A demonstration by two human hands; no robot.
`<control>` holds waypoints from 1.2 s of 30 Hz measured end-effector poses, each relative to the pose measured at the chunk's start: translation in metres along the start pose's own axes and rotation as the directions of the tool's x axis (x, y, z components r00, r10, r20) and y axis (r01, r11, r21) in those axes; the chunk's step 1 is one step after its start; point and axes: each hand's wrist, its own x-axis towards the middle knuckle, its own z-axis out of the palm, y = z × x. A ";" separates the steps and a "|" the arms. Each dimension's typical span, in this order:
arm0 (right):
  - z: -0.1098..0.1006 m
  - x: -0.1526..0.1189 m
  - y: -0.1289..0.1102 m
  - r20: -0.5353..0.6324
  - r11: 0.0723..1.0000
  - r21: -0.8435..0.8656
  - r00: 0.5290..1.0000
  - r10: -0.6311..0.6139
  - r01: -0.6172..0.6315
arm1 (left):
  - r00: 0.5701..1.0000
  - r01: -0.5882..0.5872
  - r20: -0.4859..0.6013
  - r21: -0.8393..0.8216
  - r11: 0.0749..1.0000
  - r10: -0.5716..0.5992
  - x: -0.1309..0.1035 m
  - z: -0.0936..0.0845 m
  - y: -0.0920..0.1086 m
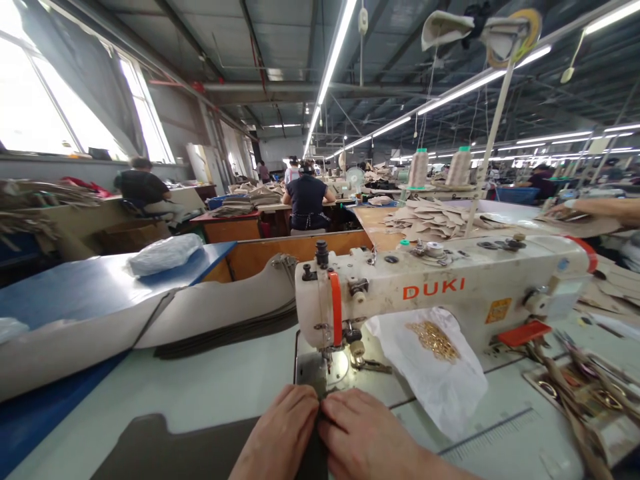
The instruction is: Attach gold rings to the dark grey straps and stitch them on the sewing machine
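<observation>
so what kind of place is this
Most likely a sewing factory floor: a DUKI sewing machine at the hands, stacks of cut pieces on tables, and seated workers in rows under strip lights.

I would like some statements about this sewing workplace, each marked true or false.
1. Both hands, left hand and right hand, press a dark strip before the needle. True.
2. The sewing machine reads SINGER. False: DUKI.
3. Gold metal pieces lie on a white bag. True.
4. The thread cones stand on the floor. False: on a stand behind the machine.
</observation>
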 end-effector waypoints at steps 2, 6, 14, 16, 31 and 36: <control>-0.001 0.001 0.000 -0.006 1.000 -0.001 1.000 0.008 -0.008 | 1.000 0.002 -0.014 -0.018 1.000 -0.003 0.000 0.000 0.000; 0.005 0.001 0.000 -0.017 1.000 -0.021 1.000 -0.008 0.008 | 0.999 0.009 -0.031 -0.044 0.999 -0.011 -0.003 -0.003 0.001; 0.008 0.003 0.005 0.043 0.995 -0.091 0.998 -0.040 0.044 | 0.997 0.005 -0.082 -0.039 0.999 -0.008 0.003 -0.002 0.000; 0.004 0.004 0.011 0.088 0.992 -0.114 0.995 -0.039 0.049 | 0.996 -0.006 -0.089 -0.029 1.000 0.004 0.009 0.002 -0.002; 0.020 0.006 0.037 0.068 0.992 -0.079 0.993 0.101 -0.096 | 0.998 -0.036 -0.048 -0.011 0.999 0.036 0.030 0.023 -0.027; 0.019 0.007 0.038 0.076 0.990 -0.087 0.990 0.120 -0.113 | 0.994 -0.048 -0.095 -0.022 0.999 0.046 0.033 0.024 -0.030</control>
